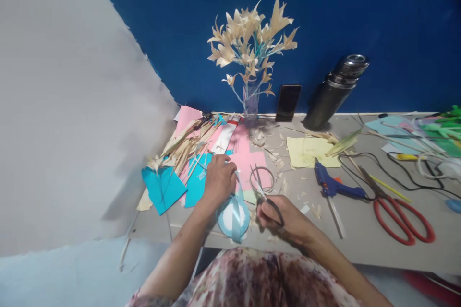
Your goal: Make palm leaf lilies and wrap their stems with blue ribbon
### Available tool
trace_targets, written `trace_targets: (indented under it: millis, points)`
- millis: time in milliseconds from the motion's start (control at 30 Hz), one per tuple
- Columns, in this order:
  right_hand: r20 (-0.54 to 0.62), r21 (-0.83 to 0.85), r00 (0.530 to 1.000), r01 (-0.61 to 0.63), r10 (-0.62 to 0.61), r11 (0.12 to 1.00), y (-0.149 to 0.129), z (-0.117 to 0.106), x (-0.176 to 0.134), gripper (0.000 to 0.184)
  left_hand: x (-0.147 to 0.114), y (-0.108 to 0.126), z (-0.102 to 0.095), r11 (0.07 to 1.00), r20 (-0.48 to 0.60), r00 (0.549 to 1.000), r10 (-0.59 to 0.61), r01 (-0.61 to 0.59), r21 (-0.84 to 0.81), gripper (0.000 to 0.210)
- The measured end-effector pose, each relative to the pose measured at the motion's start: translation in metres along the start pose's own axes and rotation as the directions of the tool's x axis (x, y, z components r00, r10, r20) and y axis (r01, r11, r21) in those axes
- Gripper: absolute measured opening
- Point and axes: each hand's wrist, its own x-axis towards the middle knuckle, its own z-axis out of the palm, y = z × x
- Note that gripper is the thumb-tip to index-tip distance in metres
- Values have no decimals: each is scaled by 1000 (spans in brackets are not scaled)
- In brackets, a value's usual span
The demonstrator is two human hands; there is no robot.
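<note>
My left hand (220, 178) is closed, its fingers curled on a light blue ribbon (237, 192). The ribbon runs down past my wrist to its roll (245, 218), which lies flat near the table's front edge; a thin, pale strip also shows just left of my fingers. My right hand (272, 213) grips small black-handled scissors (262, 192), their blades pointing away from me and slightly apart. Under the blades lie a ring of tape (272, 180) and pink paper (247, 163). The fingertips of my left hand are partly hidden.
Dried husk strips (190, 141) and blue paper (163, 189) lie at left. Behind stand a vase (251, 100) of husk flowers (252, 33), a phone (288, 103) and a dark flask (331, 96). At right are a corded glue gun (329, 182) and large red-handled scissors (399, 216).
</note>
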Motion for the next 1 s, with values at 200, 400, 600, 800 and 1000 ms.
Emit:
trace_targets:
  millis: [200,400,600,800,1000]
  points:
    - [248,347,959,-223,140,911,9,8,-5,68,-1,3,-7,996,4,999,-42,42,-74,15]
    - [348,512,895,-430,279,744,10,14,3,67,-18,13,-16,986,-66,998,-22,11,-166,15]
    - [229,546,948,-313,221,777,9,17,6,60,-37,16,-18,850,36,998,-60,70,-522,8]
    - [168,479,964,-263,207,837,8,20,5,62,-32,1,-31,542,289,952,-101,296,-787,7]
    - [62,376,980,-200,191,905,8,25,3,57,-24,-8,-26,141,421,861,-285,472,-870,40]
